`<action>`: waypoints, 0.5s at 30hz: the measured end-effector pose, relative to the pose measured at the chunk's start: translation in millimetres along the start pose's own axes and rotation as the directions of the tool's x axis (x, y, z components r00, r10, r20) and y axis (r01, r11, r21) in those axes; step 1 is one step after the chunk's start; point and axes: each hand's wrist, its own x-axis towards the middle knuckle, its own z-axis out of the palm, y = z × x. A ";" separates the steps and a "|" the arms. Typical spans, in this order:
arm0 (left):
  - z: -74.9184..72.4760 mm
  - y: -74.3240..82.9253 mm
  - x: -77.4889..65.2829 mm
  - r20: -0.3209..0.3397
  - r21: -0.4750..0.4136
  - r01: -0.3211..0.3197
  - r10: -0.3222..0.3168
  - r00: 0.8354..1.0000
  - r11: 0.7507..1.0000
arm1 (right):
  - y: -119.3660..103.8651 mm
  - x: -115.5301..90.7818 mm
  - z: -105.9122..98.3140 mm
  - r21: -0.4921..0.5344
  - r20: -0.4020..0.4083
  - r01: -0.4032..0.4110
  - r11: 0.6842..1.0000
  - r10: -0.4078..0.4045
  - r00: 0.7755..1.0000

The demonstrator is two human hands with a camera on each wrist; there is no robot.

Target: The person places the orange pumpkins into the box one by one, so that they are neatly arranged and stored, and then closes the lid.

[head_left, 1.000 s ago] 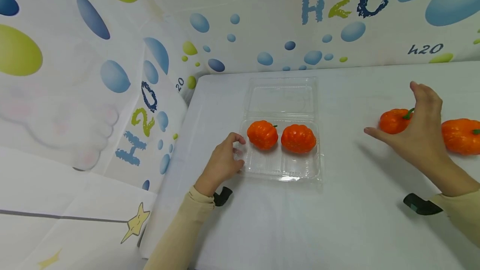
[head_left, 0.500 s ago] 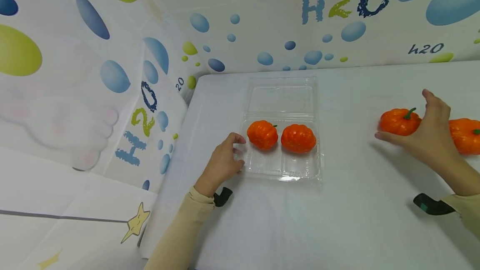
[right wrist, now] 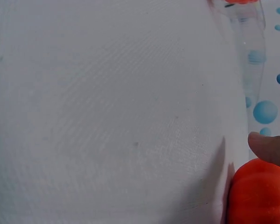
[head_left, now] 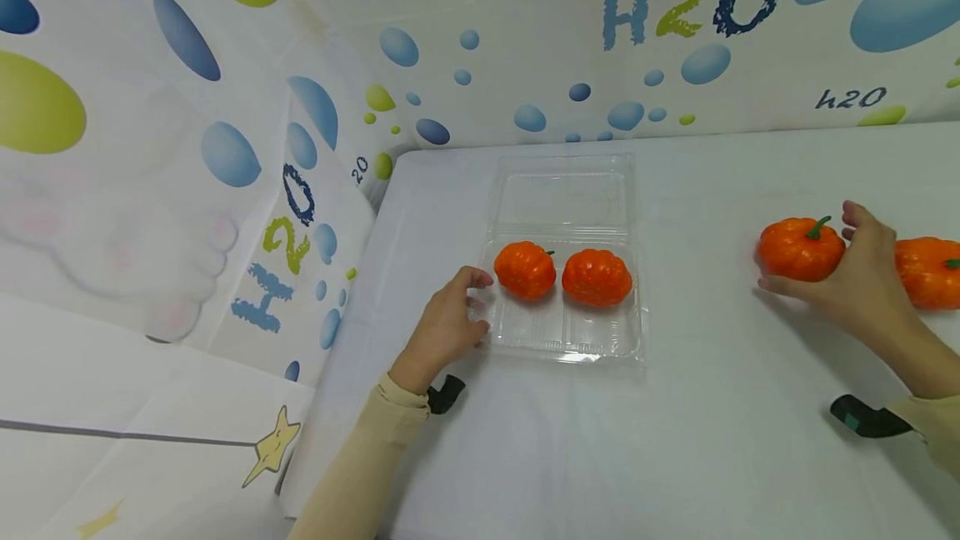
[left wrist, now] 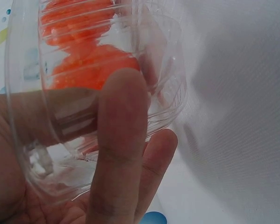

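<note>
Their right hand had dropped slightly, thumb and fingers apart around an orange pumpkin on the white table; I couldn't tell whether they touched it. The left hand pinched the clear box, where two more pumpkins sat.

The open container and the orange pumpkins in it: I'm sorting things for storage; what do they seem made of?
Container: apparently thin, clear, glossy plastic; it is see-through, with bright glints.
Pumpkins: glossy, perhaps plastic, coated foam or real rind; highlights dot their ribs, but the look leaves this open.
</note>
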 end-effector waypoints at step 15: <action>0.2 1.1 -0.6 0.001 0.001 -0.005 0.005 1.000 1.000 | 5.4 -2.0 8.0 -0.012 -0.014 -0.003 1.000 0.003 1.000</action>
